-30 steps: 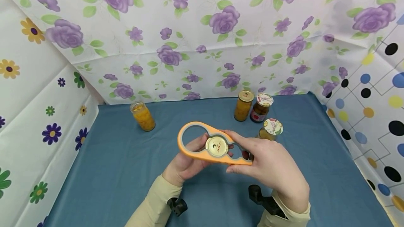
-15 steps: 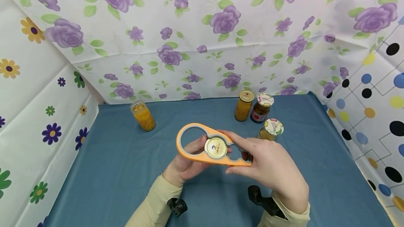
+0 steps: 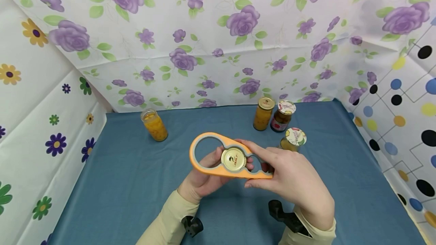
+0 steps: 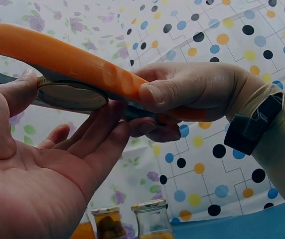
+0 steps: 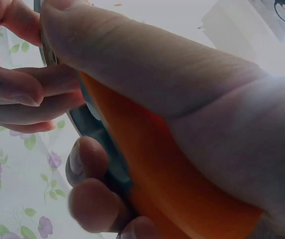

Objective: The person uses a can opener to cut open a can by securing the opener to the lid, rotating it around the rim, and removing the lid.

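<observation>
My right hand [image 3: 293,173] grips the narrow end of an orange jar opener [image 3: 221,170] with a grey inner lining. A gold jar lid [image 3: 233,159] sits in the opener's middle opening. Beneath the opener, my left hand [image 3: 204,179] pinches that lid between thumb and fingertips. In the left wrist view the lid's underside [image 4: 72,96] shows, with no jar attached below. The right thumb lies over the orange handle [image 5: 147,154] in the right wrist view, the fingers curled round its other side. Both hands hover above the blue cloth.
A lidless jar of orange fruit [image 3: 154,127] stands at the back left. Behind my right hand are a gold-lidded jar [image 3: 263,116], a dark jar [image 3: 281,118] and a jar with a patterned lid [image 3: 295,137]. A floral sheet [image 3: 190,82] hangs along the back.
Almost nothing differs. The opener and lid have shifted very slightly, and my left forearm has moved a little to the right; both hands keep their hold.
</observation>
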`<state>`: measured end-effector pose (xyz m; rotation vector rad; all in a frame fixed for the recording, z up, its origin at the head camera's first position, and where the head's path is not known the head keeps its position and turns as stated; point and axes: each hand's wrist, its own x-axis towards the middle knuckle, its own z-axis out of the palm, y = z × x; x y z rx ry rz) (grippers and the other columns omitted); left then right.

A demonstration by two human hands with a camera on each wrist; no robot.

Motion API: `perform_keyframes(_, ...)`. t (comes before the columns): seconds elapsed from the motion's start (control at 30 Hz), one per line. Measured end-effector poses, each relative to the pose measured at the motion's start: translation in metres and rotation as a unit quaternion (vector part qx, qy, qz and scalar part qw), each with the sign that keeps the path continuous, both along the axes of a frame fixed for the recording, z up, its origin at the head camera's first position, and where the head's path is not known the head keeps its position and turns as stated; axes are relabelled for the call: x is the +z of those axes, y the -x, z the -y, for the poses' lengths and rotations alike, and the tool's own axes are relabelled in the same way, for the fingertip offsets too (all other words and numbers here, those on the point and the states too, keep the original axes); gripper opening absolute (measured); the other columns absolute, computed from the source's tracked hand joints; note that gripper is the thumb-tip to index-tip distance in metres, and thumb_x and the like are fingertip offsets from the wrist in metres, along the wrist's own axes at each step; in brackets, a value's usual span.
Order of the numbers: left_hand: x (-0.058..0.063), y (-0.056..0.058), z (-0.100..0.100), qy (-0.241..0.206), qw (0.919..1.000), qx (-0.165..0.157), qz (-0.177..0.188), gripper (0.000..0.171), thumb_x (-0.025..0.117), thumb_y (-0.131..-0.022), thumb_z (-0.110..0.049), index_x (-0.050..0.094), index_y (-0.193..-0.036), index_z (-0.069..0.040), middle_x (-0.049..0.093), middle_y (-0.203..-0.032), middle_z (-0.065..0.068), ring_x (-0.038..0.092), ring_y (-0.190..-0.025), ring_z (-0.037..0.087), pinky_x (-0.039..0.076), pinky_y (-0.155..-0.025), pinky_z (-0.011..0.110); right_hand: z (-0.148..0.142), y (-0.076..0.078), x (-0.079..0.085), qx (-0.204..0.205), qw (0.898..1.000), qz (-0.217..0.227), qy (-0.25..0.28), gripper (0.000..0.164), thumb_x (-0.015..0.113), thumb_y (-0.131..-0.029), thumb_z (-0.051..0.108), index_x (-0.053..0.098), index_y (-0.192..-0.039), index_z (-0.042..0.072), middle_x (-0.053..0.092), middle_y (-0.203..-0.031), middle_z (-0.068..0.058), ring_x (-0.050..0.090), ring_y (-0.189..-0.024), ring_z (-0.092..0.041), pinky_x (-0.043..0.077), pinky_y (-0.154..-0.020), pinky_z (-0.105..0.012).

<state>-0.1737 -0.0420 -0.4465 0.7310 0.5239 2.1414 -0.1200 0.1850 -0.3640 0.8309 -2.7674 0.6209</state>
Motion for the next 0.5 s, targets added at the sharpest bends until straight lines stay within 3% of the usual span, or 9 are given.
perform_keyframes(0.5,-0.0025,0.0006,-0.0019,-0.007,0.9994,-0.003,-0.035,0.061,0.043,-0.105,-0.048,0.037,-0.148,-0.005,0.059,-0.131,0.01,0.052,-0.123,0.029,0.044,-0.106,0.04,-0.0003,0.0005,0.0,0.01,1.0,0.002,0.009,0.089,0.068,-0.073,0.073,0.035,-0.15,0.045,0.042,-0.068,0.017,0.039,-0.058,0.0,0.038,-0.048,-0.023)
